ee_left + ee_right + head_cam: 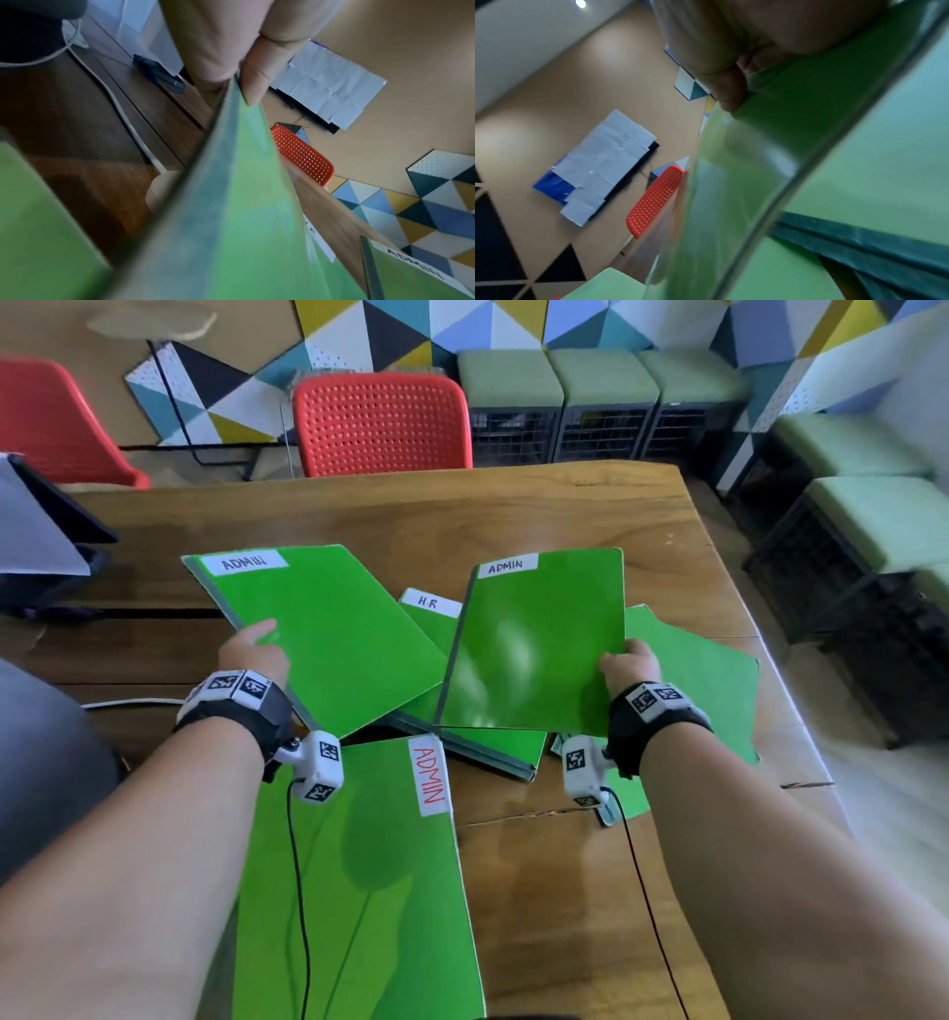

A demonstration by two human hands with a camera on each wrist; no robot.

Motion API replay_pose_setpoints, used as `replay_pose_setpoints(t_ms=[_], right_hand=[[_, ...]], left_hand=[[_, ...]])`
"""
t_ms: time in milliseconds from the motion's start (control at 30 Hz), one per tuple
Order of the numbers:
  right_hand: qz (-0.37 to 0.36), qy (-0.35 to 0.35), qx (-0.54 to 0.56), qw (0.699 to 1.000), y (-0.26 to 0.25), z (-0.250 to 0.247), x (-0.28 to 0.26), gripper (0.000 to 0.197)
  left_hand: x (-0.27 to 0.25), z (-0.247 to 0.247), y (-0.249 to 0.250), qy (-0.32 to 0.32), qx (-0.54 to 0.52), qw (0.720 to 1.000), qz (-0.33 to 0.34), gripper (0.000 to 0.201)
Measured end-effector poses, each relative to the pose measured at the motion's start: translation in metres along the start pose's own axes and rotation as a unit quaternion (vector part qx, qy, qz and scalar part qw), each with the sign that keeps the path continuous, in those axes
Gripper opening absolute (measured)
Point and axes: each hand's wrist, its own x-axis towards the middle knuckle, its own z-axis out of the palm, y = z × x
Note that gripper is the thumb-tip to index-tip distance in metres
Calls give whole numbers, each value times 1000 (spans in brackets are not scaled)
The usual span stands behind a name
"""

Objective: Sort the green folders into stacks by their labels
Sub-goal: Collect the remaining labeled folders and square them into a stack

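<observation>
My left hand (255, 645) pinches the near edge of a green folder (328, 629) labelled ADMIN, thumb on top, lifted off the table; in the left wrist view that folder (231, 203) runs away from my thumb (253, 85). My right hand (627, 662) grips the right edge of a second ADMIN folder (534, 649), also raised; in the right wrist view this folder (795, 162) is held under the thumb (727, 91). Below them lies a folder labelled H.R (430, 608). Another ADMIN folder (369, 875), with red lettering, lies nearest me. A further green folder (708, 680) lies at the right.
The wooden table (411, 510) has bare room behind the folders and at the near right. A dark device under white paper (36, 541) sits at the left edge. A red chair (382, 423) stands behind the table, green-cushioned crates (601, 403) along the wall.
</observation>
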Motion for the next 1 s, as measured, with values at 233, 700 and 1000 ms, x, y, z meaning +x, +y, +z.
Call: replay_pose_setpoints(t_ms=[233,700,1000], right_hand=[[-52,-73,69,994,-19,5,-38,52],[-216,-190,-488,824,62,97,-81,75],[-289,-78,-484,822,39,100,-83,33]], left_hand=[[-38,-10,12,-38,-76,996,21,25],[-69,-27,-79,-25,-34,999,-2,83],[-65,-69,-97,39,-60,997,-15,66]])
